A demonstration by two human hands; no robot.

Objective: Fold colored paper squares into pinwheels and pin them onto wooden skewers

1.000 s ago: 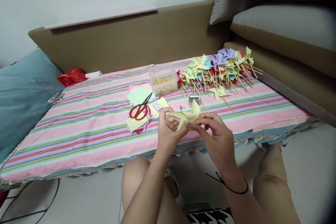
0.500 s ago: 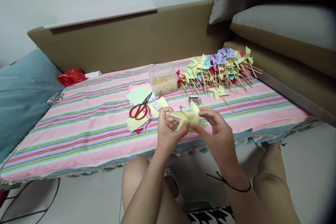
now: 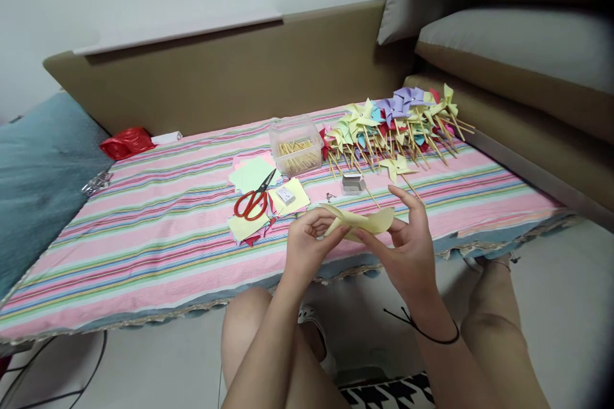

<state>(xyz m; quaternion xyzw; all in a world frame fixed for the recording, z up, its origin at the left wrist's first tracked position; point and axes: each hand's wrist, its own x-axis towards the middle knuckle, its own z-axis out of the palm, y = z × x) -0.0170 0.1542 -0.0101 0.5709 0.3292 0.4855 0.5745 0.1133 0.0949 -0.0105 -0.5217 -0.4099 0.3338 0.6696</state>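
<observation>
Over the front edge of the bed, a pale yellow paper pinwheel with curled blades is held between both hands. My left hand pinches its left side, thumb in front and fingers curled behind. My right hand has its thumb against the paper's lower right, with the index finger raised away and other fingers behind the paper. Just beyond the hands lie a small open grey box and some tiny metal bits. Red-handled scissors rest on coloured paper sheets to the left.
A clear plastic tub holds many short sticks. Finished pinwheels on sticks are heaped at the back right, with one yellow pinwheel lying in front. A small white box sits on yellow paper. A red plastic bag lies far left.
The pinwheel has been tipped flatter, its upright blade now lying toward the right. My right index finger has lifted off the paper. The view has shifted slightly.
</observation>
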